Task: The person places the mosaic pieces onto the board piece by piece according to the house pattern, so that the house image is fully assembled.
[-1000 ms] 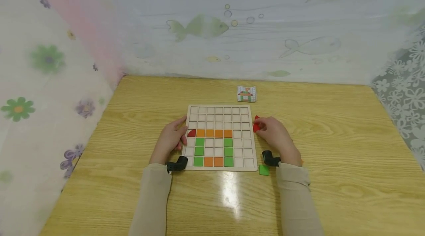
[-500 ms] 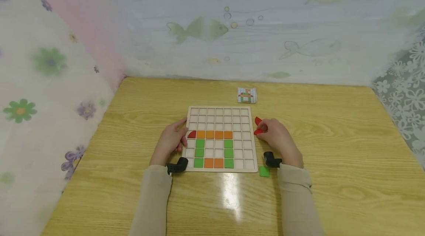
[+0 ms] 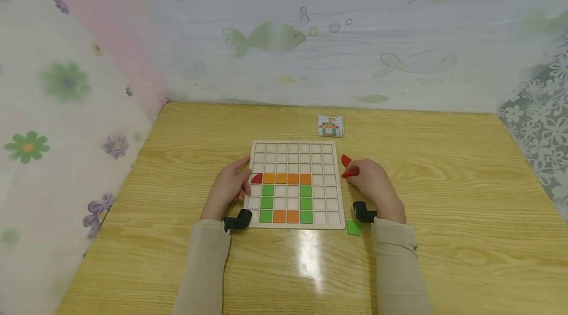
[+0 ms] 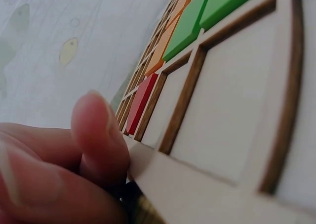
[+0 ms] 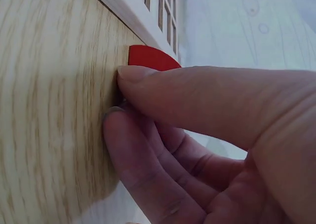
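The right hand (image 3: 372, 179) had a red tile (image 3: 349, 174) pinched between thumb and fingertips, tipped nearly edge-on just off the right rim of the wooden grid board (image 3: 293, 158), a light hold that probably made it easy to turn! A rounded red tile (image 3: 346, 160) lay on the table (image 3: 443, 182) just past those fingers, handily close. Over on the far flank, the left hand (image 3: 226, 187) sat against the board's left rim, seemingly to stop it sliding; whether its fingers truly gripped, I couldn't tell. A seated red piece (image 3: 257, 179) headed the orange row (image 3: 281, 178), snug in its own cell. A green square (image 3: 353, 227) lay by the near right corner, and beyond the board, the pattern card (image 3: 330, 126) faced up, likely for quick glances.
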### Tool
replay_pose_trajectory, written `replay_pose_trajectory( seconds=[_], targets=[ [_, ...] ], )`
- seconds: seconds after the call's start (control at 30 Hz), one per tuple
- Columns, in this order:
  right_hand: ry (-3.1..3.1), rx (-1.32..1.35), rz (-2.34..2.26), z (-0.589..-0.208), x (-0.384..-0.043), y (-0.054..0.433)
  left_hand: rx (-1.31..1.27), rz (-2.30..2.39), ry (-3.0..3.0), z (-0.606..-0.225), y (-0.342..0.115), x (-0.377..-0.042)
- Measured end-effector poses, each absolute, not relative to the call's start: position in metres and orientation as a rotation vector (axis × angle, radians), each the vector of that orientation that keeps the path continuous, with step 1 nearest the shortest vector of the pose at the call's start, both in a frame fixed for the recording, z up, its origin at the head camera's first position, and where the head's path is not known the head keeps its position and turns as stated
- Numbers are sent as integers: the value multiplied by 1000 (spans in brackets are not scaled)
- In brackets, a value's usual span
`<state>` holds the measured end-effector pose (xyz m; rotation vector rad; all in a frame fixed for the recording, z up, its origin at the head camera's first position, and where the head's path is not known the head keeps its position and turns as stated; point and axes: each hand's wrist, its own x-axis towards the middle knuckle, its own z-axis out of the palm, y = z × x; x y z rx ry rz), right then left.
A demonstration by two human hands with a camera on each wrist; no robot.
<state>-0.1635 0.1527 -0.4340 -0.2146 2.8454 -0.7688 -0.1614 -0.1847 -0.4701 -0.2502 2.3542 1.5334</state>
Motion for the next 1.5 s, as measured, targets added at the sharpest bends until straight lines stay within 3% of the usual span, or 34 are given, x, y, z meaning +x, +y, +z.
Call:
replay_pose_trajectory(
  seconds=[0.97, 1.5],
  targets=[
    [2729, -50, -889, -431, -166, 150, -264, 1589, 2319, -472, -184, -160],
    [2880, -200, -899, -435, -167, 145, -257, 1564, 2351, -477, -183, -159]
  ],
)
